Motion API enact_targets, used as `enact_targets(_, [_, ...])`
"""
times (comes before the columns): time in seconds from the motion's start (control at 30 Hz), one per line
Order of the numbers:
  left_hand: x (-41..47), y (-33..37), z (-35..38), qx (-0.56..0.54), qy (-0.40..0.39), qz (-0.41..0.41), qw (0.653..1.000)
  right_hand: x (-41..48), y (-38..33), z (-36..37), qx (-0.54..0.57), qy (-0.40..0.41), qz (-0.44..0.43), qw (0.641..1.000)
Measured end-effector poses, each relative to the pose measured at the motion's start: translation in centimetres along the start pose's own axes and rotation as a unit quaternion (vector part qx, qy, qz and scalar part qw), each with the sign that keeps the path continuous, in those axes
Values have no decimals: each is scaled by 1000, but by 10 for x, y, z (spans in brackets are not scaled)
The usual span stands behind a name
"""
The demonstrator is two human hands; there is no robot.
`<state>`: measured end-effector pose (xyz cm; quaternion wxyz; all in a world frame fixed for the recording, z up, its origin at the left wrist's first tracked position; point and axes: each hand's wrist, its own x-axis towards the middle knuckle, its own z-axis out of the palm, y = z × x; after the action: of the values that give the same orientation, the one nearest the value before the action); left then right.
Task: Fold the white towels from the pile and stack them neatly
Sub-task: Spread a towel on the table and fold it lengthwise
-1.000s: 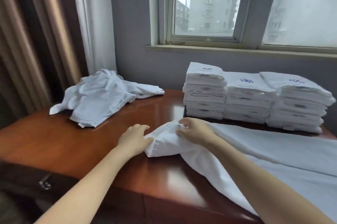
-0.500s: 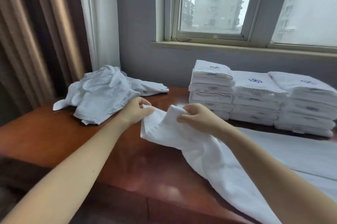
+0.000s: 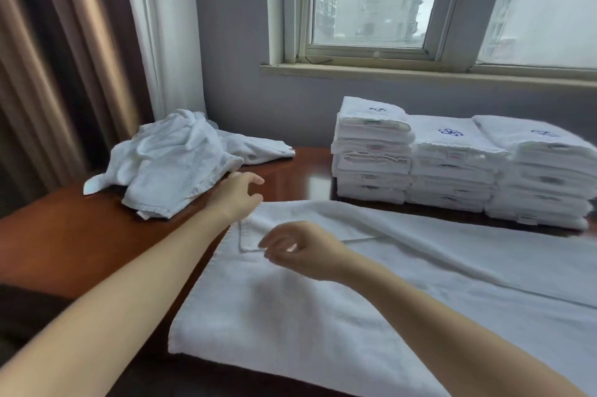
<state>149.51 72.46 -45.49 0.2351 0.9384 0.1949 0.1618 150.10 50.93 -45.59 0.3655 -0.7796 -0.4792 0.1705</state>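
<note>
Towel [image 3: 323,316] lies flat beneath right hand [image 3: 300,248].

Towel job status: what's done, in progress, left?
Done: three folded stacks under the window. In hand: one towel spread flat on the table; left hand and right hand hover near its left end, gripping nothing. Left: fold and stack it, then work through the crumpled pile.
</note>
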Motion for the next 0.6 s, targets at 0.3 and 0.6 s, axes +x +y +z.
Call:
enact_targets(0.3, [-49, 5, 26, 49, -139, 173, 974, 3, 59, -27, -150, 87, 89, 981])
enact_targets(0.6, [-58, 12, 23, 138, -69, 229, 961, 4, 64, -25, -279, 105, 39, 954])
